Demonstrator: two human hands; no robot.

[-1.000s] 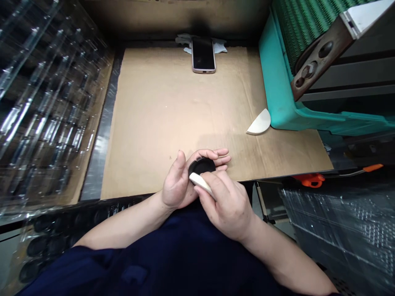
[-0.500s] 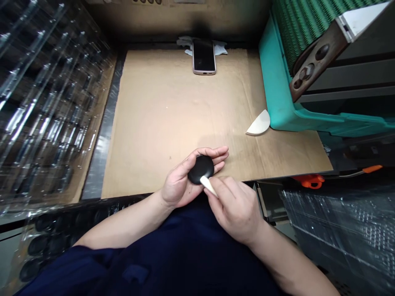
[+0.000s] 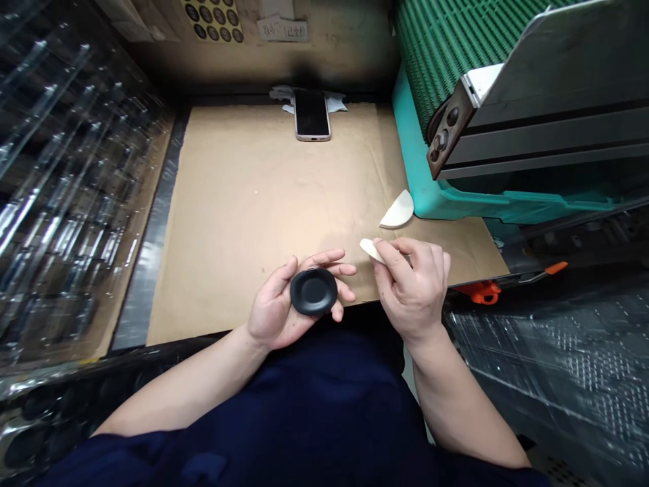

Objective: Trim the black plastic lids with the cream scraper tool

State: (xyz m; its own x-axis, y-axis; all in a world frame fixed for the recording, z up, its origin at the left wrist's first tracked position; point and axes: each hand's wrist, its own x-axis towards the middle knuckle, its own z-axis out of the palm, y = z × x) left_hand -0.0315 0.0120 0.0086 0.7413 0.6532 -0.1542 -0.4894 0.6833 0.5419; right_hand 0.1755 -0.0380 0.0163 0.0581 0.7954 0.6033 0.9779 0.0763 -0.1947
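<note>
On the upturned palm of my left hand [image 3: 284, 304] rests a round black disc [image 3: 313, 292], its recessed face up. The fingers are loosely spread behind and beside it. My right hand [image 3: 416, 287] is off to the right, apart from the disc, pinching a small off-white wedge-shaped pad [image 3: 372, 250] between thumb and fingers. A similar off-white half-round pad [image 3: 399, 210] lies on the cardboard sheet [image 3: 243, 196] just beyond my right hand.
A phone [image 3: 311, 116] lies on white cloth at the back. At the right stand a teal bin [image 3: 430, 199] and a green ridged belt [image 3: 446, 47]. Stacked clear plastic trays [image 3: 65, 189] line the left. An orange-handled tool [image 3: 481, 292] is by the right edge.
The black disc has turned from its smooth domed side to its recessed side. My right hand has drawn the white pad off the disc, to the right. The whole view has shifted.
</note>
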